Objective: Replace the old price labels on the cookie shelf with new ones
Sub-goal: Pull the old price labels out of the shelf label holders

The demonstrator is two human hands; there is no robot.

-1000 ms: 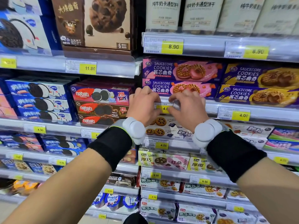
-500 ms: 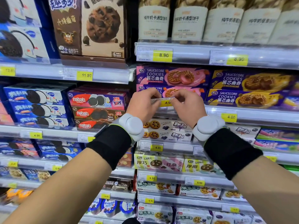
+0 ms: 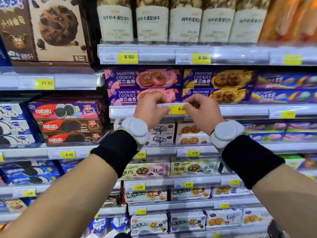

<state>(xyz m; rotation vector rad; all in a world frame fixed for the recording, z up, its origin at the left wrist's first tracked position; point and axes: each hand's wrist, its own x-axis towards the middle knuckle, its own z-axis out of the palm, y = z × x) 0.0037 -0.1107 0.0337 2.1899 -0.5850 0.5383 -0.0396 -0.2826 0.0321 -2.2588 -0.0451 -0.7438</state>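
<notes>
A white and yellow price label [image 3: 177,109] reading 4.0 sits at the clear rail [image 3: 243,111] of the shelf under the purple Saucecore cookie boxes [image 3: 143,79]. My left hand [image 3: 150,110] pinches the label's left end. Its right end is pinched by my right hand [image 3: 203,111]. The label's top edge stands level with the rail's upper lip; I cannot tell whether it is inside the rail. Both wrists carry grey bands and black cuffs.
Other yellow price labels line the rails: 8.90 [image 3: 127,57] above, 11.80 [image 3: 44,82] at upper left, 4.00 [image 3: 193,153] below. Nabati boxes [image 3: 66,111] fill the left bay. Cookie boxes crowd every shelf below my arms.
Both hands rose slightly from pressing low on the rail to pinching the label's two ends at its top edge. The camera view moved closer and tilted up.
</notes>
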